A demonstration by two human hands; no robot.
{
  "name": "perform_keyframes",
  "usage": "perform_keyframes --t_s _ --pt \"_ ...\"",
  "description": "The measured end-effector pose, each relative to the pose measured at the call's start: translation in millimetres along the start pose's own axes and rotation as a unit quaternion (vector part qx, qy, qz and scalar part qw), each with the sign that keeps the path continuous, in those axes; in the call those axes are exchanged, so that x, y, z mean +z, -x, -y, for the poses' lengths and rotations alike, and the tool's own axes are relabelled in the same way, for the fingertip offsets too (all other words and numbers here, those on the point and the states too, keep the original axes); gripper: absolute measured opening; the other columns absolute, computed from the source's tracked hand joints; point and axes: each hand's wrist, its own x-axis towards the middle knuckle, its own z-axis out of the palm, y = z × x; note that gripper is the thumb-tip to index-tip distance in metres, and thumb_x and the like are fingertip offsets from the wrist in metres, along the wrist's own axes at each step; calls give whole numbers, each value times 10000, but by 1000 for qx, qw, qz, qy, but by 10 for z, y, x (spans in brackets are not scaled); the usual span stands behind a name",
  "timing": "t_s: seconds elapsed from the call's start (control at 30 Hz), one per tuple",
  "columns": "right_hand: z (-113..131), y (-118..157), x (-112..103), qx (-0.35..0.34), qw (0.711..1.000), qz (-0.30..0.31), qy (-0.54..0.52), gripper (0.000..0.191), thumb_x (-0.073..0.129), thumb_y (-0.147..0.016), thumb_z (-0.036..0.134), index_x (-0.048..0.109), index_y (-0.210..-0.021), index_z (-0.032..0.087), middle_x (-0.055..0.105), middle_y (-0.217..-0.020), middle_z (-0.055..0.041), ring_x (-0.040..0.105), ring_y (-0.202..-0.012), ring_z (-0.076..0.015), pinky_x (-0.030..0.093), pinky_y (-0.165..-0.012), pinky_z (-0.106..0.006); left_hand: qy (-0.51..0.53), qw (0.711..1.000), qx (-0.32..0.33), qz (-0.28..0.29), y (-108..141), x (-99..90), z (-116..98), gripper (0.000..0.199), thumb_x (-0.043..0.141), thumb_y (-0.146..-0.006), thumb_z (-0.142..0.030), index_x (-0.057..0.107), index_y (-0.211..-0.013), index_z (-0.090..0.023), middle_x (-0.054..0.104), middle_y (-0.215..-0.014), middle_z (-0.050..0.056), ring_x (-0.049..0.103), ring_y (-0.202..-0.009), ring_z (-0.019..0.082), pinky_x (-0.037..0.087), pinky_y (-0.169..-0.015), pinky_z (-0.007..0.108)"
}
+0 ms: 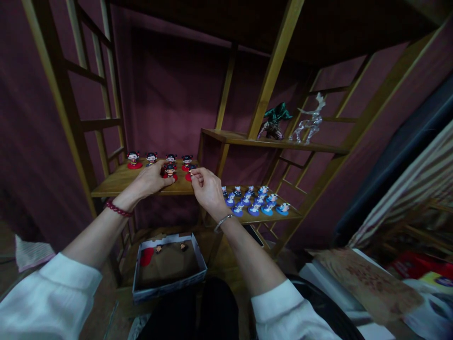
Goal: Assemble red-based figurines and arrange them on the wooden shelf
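Note:
On the upper left wooden shelf [116, 185], small black-haired figurines on red bases stand in a back row. My left hand [150, 181] has its thumb and fingers around a front figurine [170, 170], the thumb at its red base. Just to the right, my right hand [208, 189] pinches another figurine [191, 168], whose red base is at the shelf's front edge. Fingers partly cover both of these front figurines. One back-row figurine [133, 158] stands farthest left, apart from my hands.
Below sits an open shallow box [170, 292] with a red disc [146, 256] and two small figurine pieces inside. Several blue and purple figurines [255, 208] fill the lower right shelf. Higher up stand a dark green statuette [276, 120] and a clear deer figure [309, 123].

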Motion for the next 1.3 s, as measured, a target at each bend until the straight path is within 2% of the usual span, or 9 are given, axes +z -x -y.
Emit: perform_keyframes --t_s 0.13,0.4,0.6,0.9,1.07,1.17,1.23,1.3 --pt "-1 -5 -2 -2 1000 -11 -10 154 455 -795 140 598 -843 172 635 -798 -35 595 -681 -128 486 -680 -242 -80 997 -18 -5 51 -67 -79 583 550 -703 -489 503 -1206 -198 657 -910 52 600 -804 210 420 -661 281" --pt "-23 3 4 -6 1000 -9 -27 158 447 -800 140 594 -845 178 637 -799 -37 604 -694 -133 489 -694 -249 -115 992 -47 4 90 -137 -103 556 541 -712 -491 522 -1184 -196 662 -970 60 612 -853 216 428 -677 271" --pt "-45 5 3 -9 999 -14 -32 164 444 -802 140 595 -854 178 636 -806 -43 606 -704 -141 492 -695 -258 -115 993 -39 -6 55 -90 -155 546 553 -706 -501 544 -1159 -196 669 -980 63 616 -849 216 438 -687 271" --pt "-35 0 0 2 999 -11 -39 152 448 -807 155 594 -842 177 637 -797 -42 607 -686 -138 498 -684 -260 -101 994 -14 29 -67 23 -242 568 556 -699 -490 540 -1172 -177 673 -916 67 615 -832 227 439 -692 281" --pt "-16 -4 -11 -2 999 -9 -33 158 451 -802 150 600 -852 171 650 -822 -53 614 -713 -143 497 -689 -258 -33 998 6 47 -102 -49 -155 575 596 -666 -455 542 -1174 -191 680 -948 44 608 -867 212 457 -728 284" --pt "-13 -7 -10 -2 1000 -5 -31 155 452 -803 148 596 -855 171 648 -809 -53 615 -704 -145 497 -678 -256 27 998 10 57 -116 -175 -36 401 520 -727 -357 601 -1079 -184 683 -969 30 608 -868 173 464 -762 265" --pt "-13 -9 -8 2 1000 -5 -30 144 458 -801 151 592 -846 174 643 -788 -48 614 -692 -146 497 -666 -255 17 999 -9 49 -124 -254 44 329 463 -739 -271 639 -1003 -186 694 -921 24 611 -858 166 465 -772 263" --pt "-14 -11 -6 3 1000 -6 -27 132 466 -799 157 591 -837 176 639 -779 -47 611 -688 -147 496 -657 -255 -4 999 -20 49 -132 -298 101 336 436 -721 -214 659 -972 -188 700 -898 22 614 -861 168 465 -776 259"
